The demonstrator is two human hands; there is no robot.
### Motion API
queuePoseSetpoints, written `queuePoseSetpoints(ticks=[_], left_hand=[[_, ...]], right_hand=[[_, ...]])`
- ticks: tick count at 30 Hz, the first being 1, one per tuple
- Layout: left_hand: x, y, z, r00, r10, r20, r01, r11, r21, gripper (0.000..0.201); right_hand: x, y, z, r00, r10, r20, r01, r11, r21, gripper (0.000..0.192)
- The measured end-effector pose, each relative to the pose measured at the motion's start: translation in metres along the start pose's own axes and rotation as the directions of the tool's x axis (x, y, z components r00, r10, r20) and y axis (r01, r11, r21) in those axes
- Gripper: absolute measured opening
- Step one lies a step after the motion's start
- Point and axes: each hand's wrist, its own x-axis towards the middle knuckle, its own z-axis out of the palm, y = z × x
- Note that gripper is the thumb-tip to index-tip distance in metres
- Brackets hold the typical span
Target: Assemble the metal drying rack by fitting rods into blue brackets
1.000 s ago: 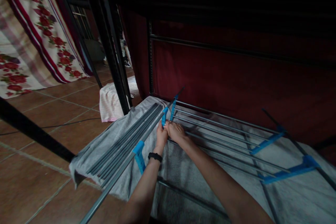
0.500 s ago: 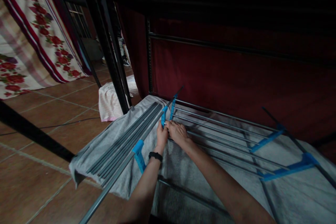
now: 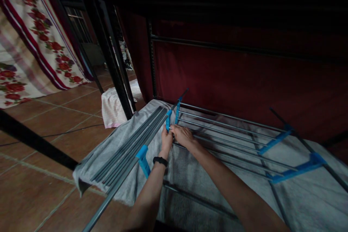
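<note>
A metal drying rack (image 3: pixel 231 130) with grey rods and blue plastic brackets lies flat over a grey cloth (image 3: pixel 185 166). My left hand (image 3: pixel 166 140), with a black band on the wrist, grips the rack at a blue bracket (image 3: pixel 168 120) where a folded wing of rods (image 3: pixel 130 148) meets the main frame. My right hand (image 3: pixel 182 135) presses right beside it, fingers curled over a thin rod at the same joint. What lies under the fingers is hidden.
Black frame posts (image 3: pixel 114 65) rise just left of the rack. A dark red curtain (image 3: pixel 244 76) hangs behind it. A pale folded cloth (image 3: pixel 114 105) lies on the brown tiled floor (image 3: pixel 40 123). A floral sheet (image 3: pixel 29 40) hangs at far left.
Both hands stay on the same joint of the rack. The view has drifted slightly, so everything sits a little lower-left than before.
</note>
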Motion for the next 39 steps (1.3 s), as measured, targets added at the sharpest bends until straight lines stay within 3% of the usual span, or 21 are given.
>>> queuePoseSetpoints(ticks=[13, 18, 24, 30, 39], left_hand=[[-0.003, 0.002, 0.001, 1.000, 0.016, -0.008, -0.016, 0.999, 0.036, 0.021], [-0.004, 0.004, 0.002, 1.000, 0.021, -0.002, -0.021, 0.999, 0.038, 0.017], [-0.006, 0.002, 0.003, 0.999, 0.029, -0.028, -0.028, 0.998, 0.062, 0.017], [-0.007, 0.001, 0.003, 0.999, 0.037, -0.019, -0.035, 0.996, 0.088, 0.021], [-0.006, -0.003, 0.004, 0.997, 0.059, -0.042, -0.054, 0.993, 0.101, 0.018]], right_hand=[[-0.003, -0.004, 0.005, 0.999, 0.028, -0.039, -0.030, 0.998, -0.048, 0.036], [-0.027, -0.001, 0.012, 0.978, 0.072, -0.197, -0.103, 0.984, -0.147, 0.036], [-0.054, 0.019, 0.015, 0.965, 0.116, -0.234, -0.174, 0.955, -0.242, 0.033], [-0.050, 0.028, 0.016, 0.980, 0.113, -0.163, -0.149, 0.962, -0.227, 0.035], [-0.049, 0.028, -0.002, 0.991, 0.129, -0.035, -0.133, 0.972, -0.192, 0.039]])
